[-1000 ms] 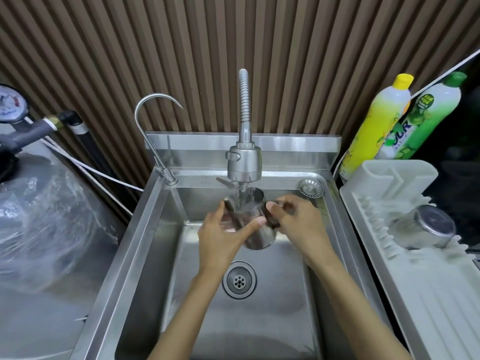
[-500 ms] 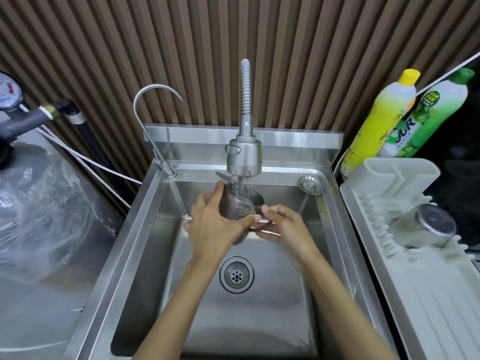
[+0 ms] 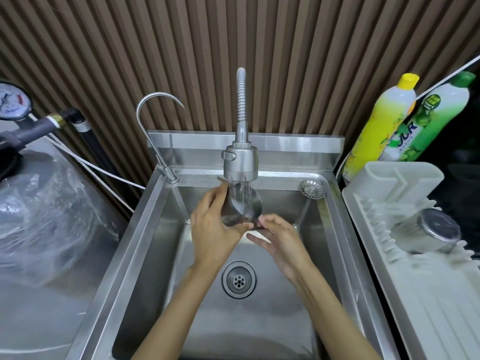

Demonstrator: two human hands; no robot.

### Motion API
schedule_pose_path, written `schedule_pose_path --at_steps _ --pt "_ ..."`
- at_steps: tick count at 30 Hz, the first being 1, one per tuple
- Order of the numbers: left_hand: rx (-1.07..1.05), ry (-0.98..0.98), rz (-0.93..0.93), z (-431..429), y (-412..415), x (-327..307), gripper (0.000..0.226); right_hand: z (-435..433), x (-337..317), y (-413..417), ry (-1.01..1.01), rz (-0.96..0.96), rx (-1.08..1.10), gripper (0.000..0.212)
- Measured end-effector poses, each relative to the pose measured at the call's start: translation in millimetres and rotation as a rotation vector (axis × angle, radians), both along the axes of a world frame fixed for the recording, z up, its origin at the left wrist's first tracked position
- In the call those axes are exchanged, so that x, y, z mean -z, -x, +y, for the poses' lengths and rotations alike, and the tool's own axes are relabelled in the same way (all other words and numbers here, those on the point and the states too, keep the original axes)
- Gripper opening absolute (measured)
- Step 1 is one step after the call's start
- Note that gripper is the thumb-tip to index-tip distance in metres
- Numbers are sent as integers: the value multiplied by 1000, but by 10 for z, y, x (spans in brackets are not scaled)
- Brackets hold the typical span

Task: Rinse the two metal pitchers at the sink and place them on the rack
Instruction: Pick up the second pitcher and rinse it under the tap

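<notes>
A metal pitcher point(image 3: 242, 207) is held tilted right under the spray tap point(image 3: 241, 162), with water running into its mouth. My left hand point(image 3: 214, 229) wraps the pitcher's left side and base. My right hand point(image 3: 279, 239) holds its lower right part with the fingertips. Both hands are over the steel sink point(image 3: 155, 229), above the drain point(image 3: 238, 279). A second metal pitcher point(image 3: 426, 232) lies on its side on the white rack point(image 3: 415, 294) at the right.
A thin curved tap point(image 3: 155, 113) stands at the sink's back left corner. Two detergent bottles, yellow point(image 3: 376, 128) and green point(image 3: 428, 118), stand behind the rack. A loose strainer point(image 3: 311, 188) rests on the sink's back right rim. A plastic-wrapped tank point(image 3: 39, 216) is at the left.
The pitcher has risen closer to the tap head and tipped its mouth up into the stream. My right hand slid down from the side to the bottom right.
</notes>
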State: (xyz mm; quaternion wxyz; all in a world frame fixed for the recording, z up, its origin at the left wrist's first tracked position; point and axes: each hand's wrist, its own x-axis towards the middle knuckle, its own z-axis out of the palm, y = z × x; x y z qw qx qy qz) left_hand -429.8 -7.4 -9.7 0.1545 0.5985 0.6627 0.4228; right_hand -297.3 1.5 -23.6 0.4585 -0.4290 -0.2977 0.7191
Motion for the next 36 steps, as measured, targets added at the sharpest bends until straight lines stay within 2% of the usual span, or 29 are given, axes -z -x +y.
schedule_pose_path --at_steps 2,3,7,9,11,13,15,16,18,20,21,23,25,26,27,29,32,34,36 --pt "-141 122 52 -86 -42 44 101 30 -89 -86 -2 -154 -32 18" --pt "-179 191 14 -100 -66 91 101 52 -169 -128 -18 -279 -43 17" --pt "-97 291 -454 -124 -182 203 65 117 -423 -206 -268 -876 -40 18" --pt "-71 251 -584 -100 -253 217 55 99 -450 -178 -402 -1004 20 15" --pt "-79 135 -607 -57 -289 174 68 77 -386 -142 -421 -820 86 16" --pt "-74 24 -482 17 -243 87 87 52 -273 -99 -278 -423 88 22" --pt "-33 -31 -286 43 -183 -17 92 44 -120 -67 -61 -29 47 21" --pt "-21 -50 -182 15 -174 -62 92 35 -59 -58 27 84 32 19" --pt "-84 -62 -24 -91 -202 -101 93 14 -39 -62 75 78 -4 16" --pt "-206 7 -3 -142 -229 -40 94 12 -155 -104 22 -132 -19 15" --pt "-238 71 -70 -133 -226 3 93 33 -233 -136 -20 -274 -10 14" --pt "-195 209 -387 -99 -210 37 83 68 -414 -176 -157 -604 16 15" --pt "-75 297 -755 -82 -208 77 58 83 -545 -160 -343 -991 34 16" --pt "-36 303 -826 -73 -211 84 47 68 -576 -130 -420 -1101 52 15" --pt "-18 282 -827 -47 -211 93 45 59 -564 -105 -465 -1113 79 14" --pt "-16 196 -728 42 -187 93 63 61 -463 -62 -417 -850 128 12" --pt "-42 64 -415 58 -164 -28 93 -4 -185 -3 -209 -470 101 14" --pt "-24 -11 -241 -6 -149 -49 94 -74 -5 26 -84 -262 48 19" --pt "-48 13 -138 -75 -113 -1 94 -89 9 3 -29 -177 35 20"
